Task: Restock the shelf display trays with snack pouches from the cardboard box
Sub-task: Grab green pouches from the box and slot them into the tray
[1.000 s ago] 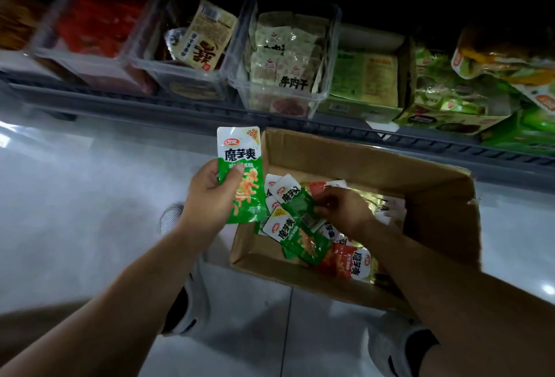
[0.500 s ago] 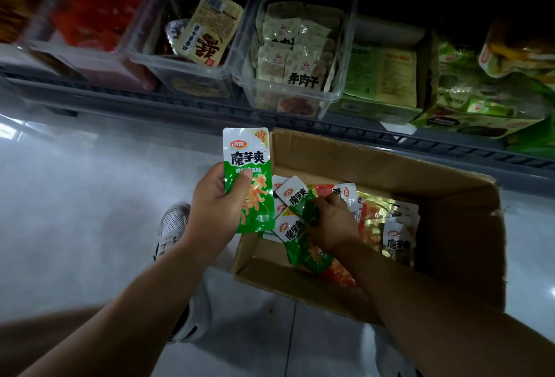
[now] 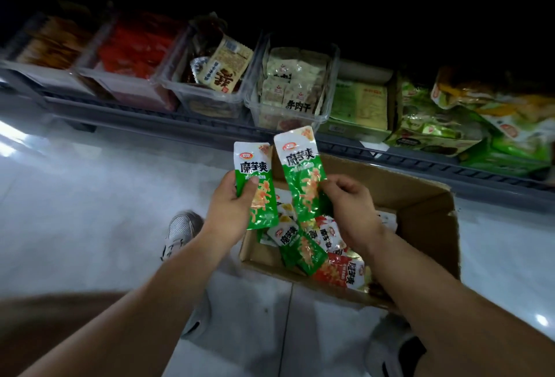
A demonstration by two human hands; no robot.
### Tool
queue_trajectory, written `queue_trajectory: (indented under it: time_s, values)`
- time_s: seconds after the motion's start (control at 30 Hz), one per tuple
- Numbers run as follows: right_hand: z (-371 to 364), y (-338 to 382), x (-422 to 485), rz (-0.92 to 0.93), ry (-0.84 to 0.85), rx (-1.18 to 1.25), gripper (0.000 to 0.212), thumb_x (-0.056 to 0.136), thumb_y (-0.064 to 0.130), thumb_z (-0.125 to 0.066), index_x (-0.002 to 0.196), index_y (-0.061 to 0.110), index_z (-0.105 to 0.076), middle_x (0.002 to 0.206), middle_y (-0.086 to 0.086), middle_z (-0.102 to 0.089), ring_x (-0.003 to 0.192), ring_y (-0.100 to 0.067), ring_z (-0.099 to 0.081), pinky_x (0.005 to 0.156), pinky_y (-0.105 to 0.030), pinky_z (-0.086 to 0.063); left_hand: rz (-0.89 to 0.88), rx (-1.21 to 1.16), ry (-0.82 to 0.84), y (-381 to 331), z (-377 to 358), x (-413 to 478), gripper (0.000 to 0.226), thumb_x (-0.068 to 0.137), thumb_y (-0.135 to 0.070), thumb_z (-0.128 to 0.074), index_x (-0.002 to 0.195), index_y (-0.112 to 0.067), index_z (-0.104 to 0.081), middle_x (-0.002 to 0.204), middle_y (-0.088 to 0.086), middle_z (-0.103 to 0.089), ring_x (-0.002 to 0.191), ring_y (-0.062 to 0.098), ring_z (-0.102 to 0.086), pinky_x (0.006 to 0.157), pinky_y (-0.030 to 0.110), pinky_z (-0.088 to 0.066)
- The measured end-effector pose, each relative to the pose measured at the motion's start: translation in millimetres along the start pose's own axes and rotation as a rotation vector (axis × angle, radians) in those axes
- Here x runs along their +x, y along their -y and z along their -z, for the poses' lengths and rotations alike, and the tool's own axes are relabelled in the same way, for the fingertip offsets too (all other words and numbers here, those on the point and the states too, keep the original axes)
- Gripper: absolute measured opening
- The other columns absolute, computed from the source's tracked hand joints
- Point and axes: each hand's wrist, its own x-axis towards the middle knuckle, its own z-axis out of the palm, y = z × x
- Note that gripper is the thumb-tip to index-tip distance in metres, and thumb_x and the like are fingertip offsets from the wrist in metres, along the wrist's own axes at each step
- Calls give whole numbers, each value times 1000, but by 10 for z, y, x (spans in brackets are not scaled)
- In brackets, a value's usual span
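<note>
My left fingers (image 3: 247,192) curled round one green-and-white foil snack pouch (image 3: 255,166). My right fingers (image 3: 336,183) pinched a second such pouch (image 3: 300,172) above the brown cardboard box (image 3: 420,214).

Floor (image 3: 90,211): glossy pale tiles, with bright light reflections at the left edge and grout lines near the bottom centre.
White mesh shoe (image 3: 180,231): stands on the floor, toe toward the shelf.
Second shoe (image 3: 389,345): lower right, white with a dark opening, partly hidden.
Grey shelf rail (image 3: 450,168): runs along the shelf's front edge.
Green and yellow bags (image 3: 498,112): piled overlapping at the shelf's right end.
Brown blurred area (image 3: 45,331): lower left, identity unclear.
</note>
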Motion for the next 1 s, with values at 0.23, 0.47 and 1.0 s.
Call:
queue_trajectory:
  time_s: [0.23,0.47,1.0]
  values:
    - [-406,50,-104,51,285,-314,8,90,16,-74,83,13,-72,70,2,-69,63,-9,-63,65,-30,-58,46,-156,71,-29,14,-115,21,96,-14,-70,116,-7,-69,100,5,-80,93,26,-77,74,36,-62]
    - [203,-625,371,-30,186,-894,14,90,33,-73,97,21,-73,92,5,-72,81,-10,-66,68,-25,-49,85,-172,55,50,106,3,19,96,-8,-70,115,-8,-71,102,3,-80,91,19,-77,71,28,-62]
    - [293,-1364,694,-183,198,-975,17,90,26,-71,106,24,-63,100,0,-68,86,-17,-68,69,-32,-60,82,-187,49,101,24,90,13,96,-7,-67,104,-16,-71,97,3,-80,85,21,-78,63,27,-60]
